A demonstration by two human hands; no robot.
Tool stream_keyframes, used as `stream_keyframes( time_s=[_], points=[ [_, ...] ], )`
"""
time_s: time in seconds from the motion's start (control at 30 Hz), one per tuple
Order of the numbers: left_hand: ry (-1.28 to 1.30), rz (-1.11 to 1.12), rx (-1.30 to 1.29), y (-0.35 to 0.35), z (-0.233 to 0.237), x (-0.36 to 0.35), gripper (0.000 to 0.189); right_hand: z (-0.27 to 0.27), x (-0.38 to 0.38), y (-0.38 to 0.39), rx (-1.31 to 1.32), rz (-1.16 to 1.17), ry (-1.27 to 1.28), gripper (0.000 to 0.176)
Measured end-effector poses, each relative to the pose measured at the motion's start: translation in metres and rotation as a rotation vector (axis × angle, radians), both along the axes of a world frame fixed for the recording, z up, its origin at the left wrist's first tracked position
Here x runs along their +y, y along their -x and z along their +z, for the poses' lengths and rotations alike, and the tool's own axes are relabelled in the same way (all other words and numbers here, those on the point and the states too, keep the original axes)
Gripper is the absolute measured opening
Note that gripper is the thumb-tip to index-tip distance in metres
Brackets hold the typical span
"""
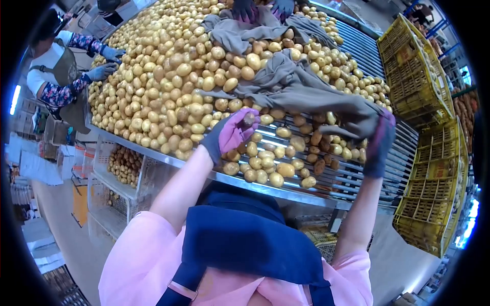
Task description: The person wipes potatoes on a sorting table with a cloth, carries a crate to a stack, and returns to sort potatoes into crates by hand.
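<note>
The person's own two gloved hands are at work, with four more gloved hands belonging to two co-workers beyond them: two grey gloves off past the left hand's fingers, and two dark gloves straight ahead of the fingers, at the top. Two grey cloths show, and two large yellow crates, an upper crate and a lower crate, both out beyond the right hand's fingers; the potatoes are too many to count. The left hand, palm turned up, has its fingers curled about one dark potato, which sits by the fingertips. The right hand looks clenched on one end of the nearer grey cloth, which stretches from those fingers leftward over the heap, past the far side of the left hand's fingertips. Between the two sets of fingers, and nearer the body, loose potatoes lie on the metal bars of the table. The farther cloth lies ahead of the left fingers, bunched under the dark gloves. The right fingertips are blurred and partly merged with the fabric, so their exact grip is hard to make out. The cloth hides the potatoes beneath it, and the co-worker at the top is cut off above the forearms.
</note>
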State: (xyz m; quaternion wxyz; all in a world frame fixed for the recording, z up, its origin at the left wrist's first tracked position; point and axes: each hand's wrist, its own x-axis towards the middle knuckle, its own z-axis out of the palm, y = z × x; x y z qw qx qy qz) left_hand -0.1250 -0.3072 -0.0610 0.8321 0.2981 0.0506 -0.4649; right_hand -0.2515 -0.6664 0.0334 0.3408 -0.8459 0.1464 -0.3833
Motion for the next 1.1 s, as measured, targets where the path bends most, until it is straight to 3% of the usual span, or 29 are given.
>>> stream_keyframes(
  time_s=[0.03,0.1,0.13,0.17,0.2,0.27,0.3,0.33,0.4,0.43,0.47,0.5,0.53,0.6,0.67,0.7,0.8,0.93,1.0,1.03,1.1],
  points=[
    [0.014,0.006,0.001,0.001,0.000,-0.001,0.033,0.018,0.013,0.020,-0.149,0.040,-0.339,0.024],
    [0.031,0.018,-0.030,0.006,0.000,-0.007,0.033,0.008,0.005,0.042,-0.280,0.133,-0.692,0.023],
    [0.040,0.032,-0.059,0.009,0.000,-0.010,0.034,-0.014,-0.014,0.048,-0.265,0.179,-0.709,0.021],
    [0.045,0.052,-0.125,0.015,-0.003,-0.018,0.032,-0.011,0.015,0.053,-0.132,0.211,-0.701,0.017],
    [0.066,0.038,-0.179,0.017,-0.009,-0.026,0.030,-0.007,0.045,0.058,0.002,0.246,-0.680,0.015],
    [0.100,0.030,-0.185,0.030,-0.014,-0.045,0.024,-0.030,0.088,0.064,0.209,0.112,-0.161,0.035],
    [0.055,0.022,-0.450,0.037,-0.023,-0.052,0.024,-0.042,0.110,0.069,0.282,0.021,0.090,0.048],
    [0.002,0.044,-0.705,0.045,-0.032,-0.059,0.025,-0.135,0.074,0.084,0.253,0.082,0.179,0.050],
    [-0.108,0.011,-0.375,0.056,-0.006,-0.062,0.026,-0.076,0.146,0.046,0.119,0.182,-0.346,0.050],
    [-0.067,0.076,-0.272,0.060,-0.025,-0.074,0.021,-0.066,0.167,0.035,0.100,0.242,-0.535,0.049],
    [0.011,-0.062,-0.176,0.058,-0.034,-0.073,0.017,-0.059,0.182,0.029,0.104,0.289,-0.639,0.049],
    [-0.037,0.082,-0.131,0.072,0.008,-0.074,0.015,-0.075,0.190,0.022,0.072,0.372,-0.591,0.049],
    [-0.146,0.104,0.087,0.074,0.003,-0.076,0.014,-0.088,0.191,0.017,0.053,0.413,-0.558,0.049],
    [-0.093,0.123,0.264,0.087,0.025,-0.068,0.012,-0.112,0.188,0.006,0.046,0.446,-0.405,0.043],
    [-0.084,0.140,0.113,0.091,-0.007,-0.067,0.011,-0.125,0.179,-0.002,0.073,0.416,-0.176,0.032],
    [-0.091,0.149,-0.030,0.092,-0.011,-0.064,0.010,-0.117,0.188,-0.007,0.011,0.372,-0.399,0.030],
    [-0.157,0.069,-0.078,0.088,-0.001,-0.052,0.009,-0.104,0.192,-0.015,0.043,0.343,-0.591,0.027],
    [-0.138,0.014,-0.097,0.086,0.020,-0.053,0.017,-0.090,0.187,-0.018,-0.017,0.361,-0.643,0.022],
    [-0.115,0.005,-0.109,0.087,0.040,-0.053,0.019,-0.090,0.182,-0.017,-0.031,0.394,-0.874,0.018],
    [-0.092,0.002,-0.122,0.086,0.046,-0.053,0.021,-0.086,0.181,-0.017,-0.034,0.392,-0.874,0.018],
    [-0.069,0.004,-0.177,0.085,0.033,-0.060,0.021,-0.068,0.183,-0.016,-0.161,0.446,-1.128,0.013]
  ],
)
